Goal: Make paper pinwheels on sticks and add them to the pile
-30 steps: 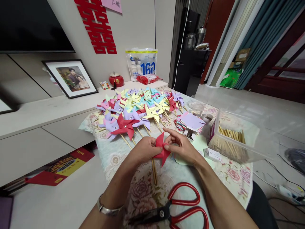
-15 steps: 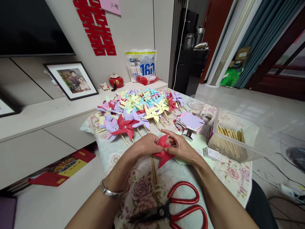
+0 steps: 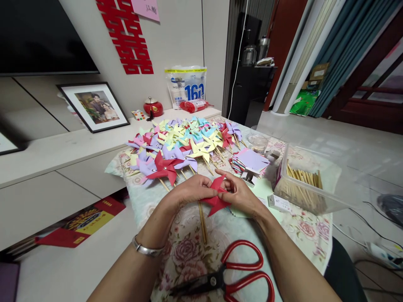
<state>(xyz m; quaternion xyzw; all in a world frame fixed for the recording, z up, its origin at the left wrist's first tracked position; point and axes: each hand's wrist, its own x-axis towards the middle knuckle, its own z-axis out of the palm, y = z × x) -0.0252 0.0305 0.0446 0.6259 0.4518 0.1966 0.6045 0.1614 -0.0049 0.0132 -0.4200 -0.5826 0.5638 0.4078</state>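
Both hands meet over the floral tablecloth (image 3: pixel 189 251) on a red paper pinwheel (image 3: pixel 217 202). My left hand (image 3: pixel 189 191) pinches its left side and holds the wooden stick (image 3: pixel 203 224) that hangs down from it. My right hand (image 3: pixel 241 193) presses fingers on the pinwheel's centre and upper blade. Behind the hands lies a heap of several finished pinwheels (image 3: pixel 182 147) in red, purple, yellow and blue, each on a stick.
Red-handled scissors (image 3: pixel 233 272) lie close in front. A clear box of wooden sticks (image 3: pixel 302 186) stands at right, a stack of coloured paper squares (image 3: pixel 252 161) beside it. A framed photo (image 3: pixel 94 105) and a low cabinet are at left.
Both hands have shifted slightly up and away with the red pinwheel, and my right fingers have curled further over its centre. Everything else lies as before.
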